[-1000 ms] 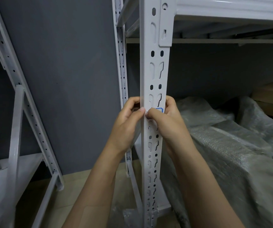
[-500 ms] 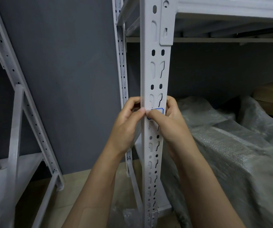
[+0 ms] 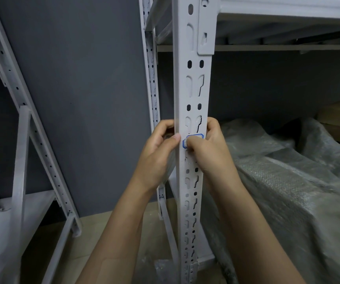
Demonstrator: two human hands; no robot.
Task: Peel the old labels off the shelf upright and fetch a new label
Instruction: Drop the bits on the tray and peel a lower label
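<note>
Hands curled round shelf upright (image 3: 193, 89), left hand (image 3: 159, 152) gripping edge, right hand (image 3: 206, 152) thumb on blue-bordered label (image 3: 193, 137).

More of the blue-bordered label (image 3: 192, 139) shows on the front face of the shelf upright (image 3: 193, 89) than a second ago, its left end and top edge now bared as the right hand (image 3: 208, 148) thumb sits slightly lower against it.
</note>
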